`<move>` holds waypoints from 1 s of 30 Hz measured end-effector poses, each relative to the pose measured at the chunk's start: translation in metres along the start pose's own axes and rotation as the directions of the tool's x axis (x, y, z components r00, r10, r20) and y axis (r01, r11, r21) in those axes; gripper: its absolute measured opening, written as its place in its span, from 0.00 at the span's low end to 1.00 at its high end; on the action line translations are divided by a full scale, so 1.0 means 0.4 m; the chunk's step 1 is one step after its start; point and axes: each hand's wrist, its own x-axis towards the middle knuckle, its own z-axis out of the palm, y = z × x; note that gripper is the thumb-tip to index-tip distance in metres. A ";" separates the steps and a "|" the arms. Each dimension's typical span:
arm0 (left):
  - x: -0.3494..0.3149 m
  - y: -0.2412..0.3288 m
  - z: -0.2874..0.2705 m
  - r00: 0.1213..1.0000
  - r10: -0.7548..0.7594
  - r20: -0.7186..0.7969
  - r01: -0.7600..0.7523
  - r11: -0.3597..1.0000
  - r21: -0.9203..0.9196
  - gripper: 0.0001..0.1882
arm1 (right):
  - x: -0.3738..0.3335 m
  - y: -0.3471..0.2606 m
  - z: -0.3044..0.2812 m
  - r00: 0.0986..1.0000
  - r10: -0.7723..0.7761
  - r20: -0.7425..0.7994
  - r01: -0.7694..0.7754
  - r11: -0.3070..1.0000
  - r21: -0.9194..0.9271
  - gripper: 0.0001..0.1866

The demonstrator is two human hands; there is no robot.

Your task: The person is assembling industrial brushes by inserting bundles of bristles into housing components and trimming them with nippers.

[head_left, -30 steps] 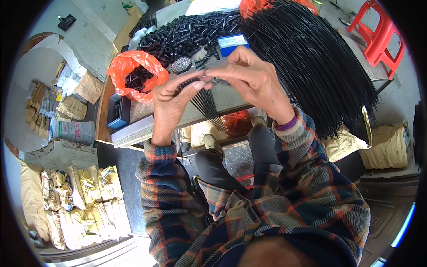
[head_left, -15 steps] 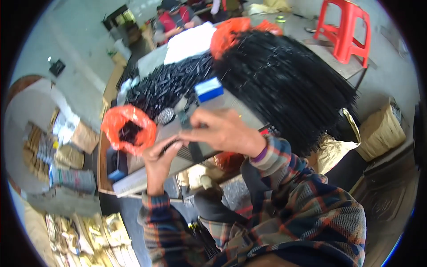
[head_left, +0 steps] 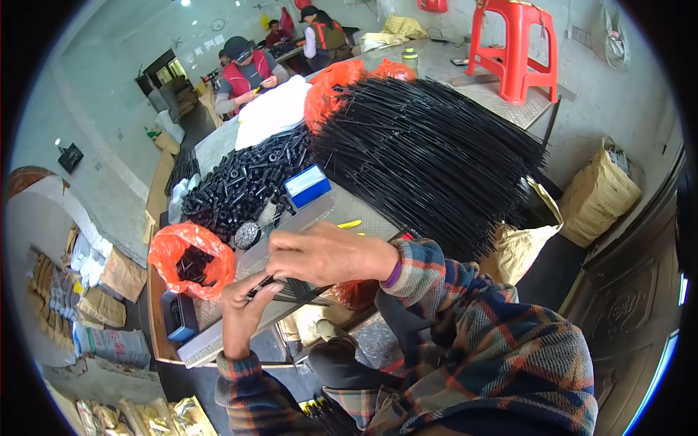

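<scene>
My left hand (head_left: 241,314) pinches a small black part (head_left: 256,291) between thumb and fingers, above the table's front edge. Close against it, my right hand (head_left: 331,253) has its fingers curled and pressed together at the part's upper end; what lies inside that grip is mostly hidden. An orange plastic bag (head_left: 161,256) with black pieces in it stands open to the left of my hands. Beyond them lies a heap of short black tubular parts (head_left: 247,168). A blue box (head_left: 309,190) sits at the heap's right edge, and a round silvery object (head_left: 247,234) lies nearer.
A large bundle of thin black rods (head_left: 436,145) covers the table's right side. A yellow slim tool (head_left: 350,224) lies near my right hand. At the back are a white sheet (head_left: 273,112), a red stool (head_left: 512,54) and a seated person (head_left: 247,73). A paper sack (head_left: 600,192) stands right.
The view has shifted, showing more of the room's back. My right hand has come down and its extended fingers have curled in against the part at my left hand.
</scene>
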 end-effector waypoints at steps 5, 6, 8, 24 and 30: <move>0.019 -0.022 -0.007 0.962 0.263 0.070 -0.269 0.880 0.392 0.18 | -0.009 0.012 -0.003 0.999 -0.015 0.032 0.015 1.000 0.000 0.07; 0.019 -0.032 -0.004 0.960 0.277 0.047 -0.274 0.885 0.375 0.20 | -0.007 0.006 -0.007 0.998 -0.020 0.063 0.021 1.000 -0.011 0.08; 0.022 -0.042 -0.002 0.953 0.299 0.054 -0.298 0.884 0.360 0.20 | 0.000 -0.004 0.000 0.998 -0.026 0.065 0.025 1.000 0.012 0.08; -0.017 -0.109 0.058 0.999 0.047 0.027 -0.047 0.999 -0.027 0.07 | 0.194 0.095 -0.116 0.826 -0.028 -0.564 -0.082 0.982 -0.168 0.30; 0.007 -0.138 0.059 0.970 0.215 -0.115 -0.202 0.973 0.115 0.09 | 0.101 -0.068 -0.029 0.987 -0.073 0.146 0.091 0.989 -0.116 0.15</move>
